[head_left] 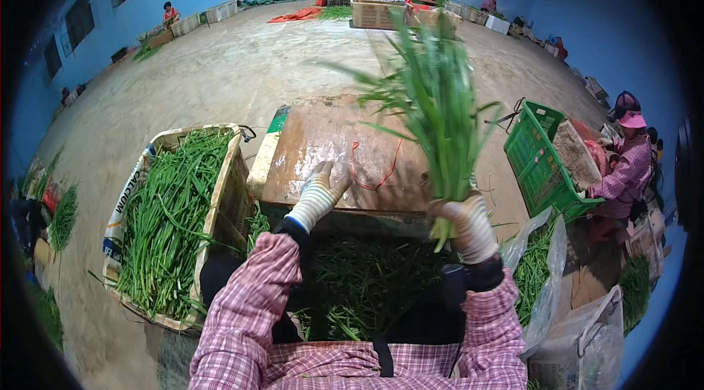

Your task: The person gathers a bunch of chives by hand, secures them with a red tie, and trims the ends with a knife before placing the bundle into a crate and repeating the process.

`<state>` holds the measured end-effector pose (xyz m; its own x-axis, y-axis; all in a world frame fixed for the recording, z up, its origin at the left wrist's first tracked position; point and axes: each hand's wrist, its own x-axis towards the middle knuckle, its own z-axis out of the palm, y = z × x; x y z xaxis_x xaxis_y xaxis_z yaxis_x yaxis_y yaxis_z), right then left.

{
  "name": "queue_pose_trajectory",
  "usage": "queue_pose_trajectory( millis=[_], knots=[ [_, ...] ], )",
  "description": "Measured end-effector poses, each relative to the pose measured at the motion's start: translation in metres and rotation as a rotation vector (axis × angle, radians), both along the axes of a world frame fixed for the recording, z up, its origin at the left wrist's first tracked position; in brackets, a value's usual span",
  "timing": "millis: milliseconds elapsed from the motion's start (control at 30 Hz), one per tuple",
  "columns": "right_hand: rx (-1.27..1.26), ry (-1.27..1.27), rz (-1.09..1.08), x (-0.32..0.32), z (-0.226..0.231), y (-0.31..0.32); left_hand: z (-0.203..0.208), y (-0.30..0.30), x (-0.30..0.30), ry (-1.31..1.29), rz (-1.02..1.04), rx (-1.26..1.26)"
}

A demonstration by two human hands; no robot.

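My right hand [469, 227], in a striped glove, is closed round the lower stalks of a large bunch of long green chives [442, 115]. The bunch stands nearly upright, its leaf tips blurred by motion. My left hand [320, 193], gloved the same way, rests at the near left part of a wet brown board [308, 151] with its fingers stretched out and nothing in them. Between the hands, a thin red loop of string [375, 186] lies on the board.
At my left stands a cream crate [229, 195] heaped with chives [172, 221]. Loose green leaves [359, 280] lie below the board. To the right are a clear plastic bag [546, 302] of greens, a green crate [543, 159] and a seated co-worker [632, 170]. Others work farther off.
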<state>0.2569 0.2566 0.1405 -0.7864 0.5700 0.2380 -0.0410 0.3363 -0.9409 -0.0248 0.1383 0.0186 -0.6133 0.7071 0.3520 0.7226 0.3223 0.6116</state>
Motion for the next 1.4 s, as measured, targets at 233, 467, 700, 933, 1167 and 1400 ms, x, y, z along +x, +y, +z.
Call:
queue_pose_trajectory(
  millis=[233, 467, 700, 933, 1167, 1400],
  knots=[
    [-0.536, 0.263, -0.247, 0.059, 0.009, 0.052, 0.027, 0.003, 0.042, -0.025, -0.372, -0.238],
    [-0.703, 0.319, -0.339, 0.093, -0.001, 0.083, 0.014, 0.090, -0.080, 0.692, -0.609, -0.330],
    [-0.659, 0.359, -0.429, 0.091, 0.002, 0.101, 0.008, 0.083, -0.103, 0.736, -0.678, -0.455],
    [-0.422, 0.287, -0.268, 0.025, 0.072, 0.133, 0.003, 0.062, -0.089, 0.681, -0.795, -0.374],
    [-0.247, 0.305, -0.007, -0.073, 0.160, 0.135, -0.004, 0.037, -0.084, 0.650, -0.741, -0.401],
    [-0.386, 0.265, 0.215, -0.187, 0.111, 0.090, 0.013, 0.017, -0.096, 0.573, -0.483, -0.479]
  ],
)
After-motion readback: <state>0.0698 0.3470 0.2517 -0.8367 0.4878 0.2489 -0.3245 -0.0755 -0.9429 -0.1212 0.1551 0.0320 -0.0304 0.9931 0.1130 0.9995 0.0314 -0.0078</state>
